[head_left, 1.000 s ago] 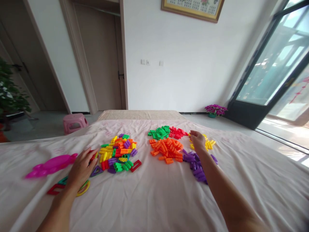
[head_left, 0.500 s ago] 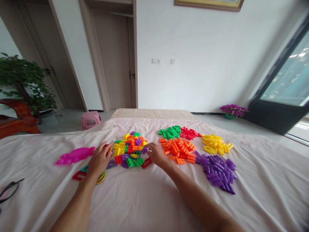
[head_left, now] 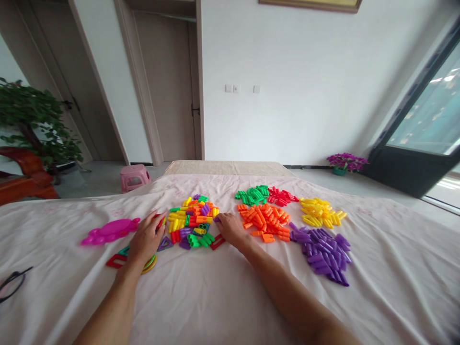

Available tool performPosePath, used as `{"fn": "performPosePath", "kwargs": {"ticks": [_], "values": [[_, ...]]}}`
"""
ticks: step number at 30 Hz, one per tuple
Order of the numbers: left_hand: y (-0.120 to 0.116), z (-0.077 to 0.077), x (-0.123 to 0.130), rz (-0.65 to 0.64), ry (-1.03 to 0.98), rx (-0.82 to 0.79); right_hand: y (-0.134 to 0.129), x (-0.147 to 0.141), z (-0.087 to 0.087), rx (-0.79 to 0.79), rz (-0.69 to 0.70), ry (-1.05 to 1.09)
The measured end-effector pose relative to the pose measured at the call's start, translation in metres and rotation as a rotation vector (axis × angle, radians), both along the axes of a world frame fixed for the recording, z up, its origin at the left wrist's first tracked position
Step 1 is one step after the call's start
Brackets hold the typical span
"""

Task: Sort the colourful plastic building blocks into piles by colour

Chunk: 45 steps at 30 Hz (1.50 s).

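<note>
Mixed-colour pile on a pale cloth

Right hand pinches a purple piece beside it; left hand curls at a red piece, grip unclear; wall plate marking illegible.

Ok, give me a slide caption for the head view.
Left hand and right hand flank a mixed-colour pile of plastic tubes, with five single-colour piles to the right.

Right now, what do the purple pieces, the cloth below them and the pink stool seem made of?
Purple pieces: probably plastic, slightly glossy, given their even colour and pale highlights. Cloth: matte fabric, soft wrinkles; fibre unclear. Pink stool: likely moulded plastic, faintly shiny, seemingly seamless.
</note>
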<state>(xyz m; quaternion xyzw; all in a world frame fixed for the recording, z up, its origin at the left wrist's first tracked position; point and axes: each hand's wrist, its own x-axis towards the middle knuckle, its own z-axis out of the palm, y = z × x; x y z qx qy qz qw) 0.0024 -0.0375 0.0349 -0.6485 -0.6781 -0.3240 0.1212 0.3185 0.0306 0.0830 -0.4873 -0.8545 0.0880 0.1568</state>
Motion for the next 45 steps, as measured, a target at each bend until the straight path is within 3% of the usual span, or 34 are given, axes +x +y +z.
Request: {"fn": "performPosePath", "kwargs": {"ticks": [6,10,14,20,24,28,33,36,41,45], "values": [[0.001,-0.003,-0.003,0.002,0.008,-0.006,-0.018,0.039,0.026,0.035,-0.071,0.102],[0.002,-0.004,-0.004,-0.002,-0.005,-0.013,-0.029,0.093,0.043,0.118,-0.199,0.149],[0.001,-0.003,-0.003,0.002,-0.02,-0.024,-0.039,0.156,0.056,0.16,-0.397,0.052],[0.002,-0.006,-0.005,-0.011,-0.028,-0.013,-0.045,0.246,0.052,0.141,-0.657,-0.119],[0.003,-0.007,-0.006,-0.009,-0.033,-0.017,-0.04,0.268,0.048,0.188,-0.717,-0.133],[0.002,-0.006,-0.005,-0.001,-0.03,-0.019,-0.032,0.235,0.049,0.168,-0.545,0.04],[0.002,-0.003,-0.003,-0.016,-0.047,0.002,-0.036,0.145,0.039,0.022,-0.077,0.234],[0.001,-0.002,-0.003,-0.024,-0.061,0.011,-0.045,0.093,0.026,-0.061,0.102,0.26],[0.0,-0.001,-0.001,-0.005,-0.064,0.003,-0.053,0.029,0.014,-0.051,0.179,0.151],[-0.001,0.0,0.0,0.004,-0.075,-0.001,-0.055,0.001,0.01,-0.024,0.174,0.017]]}}
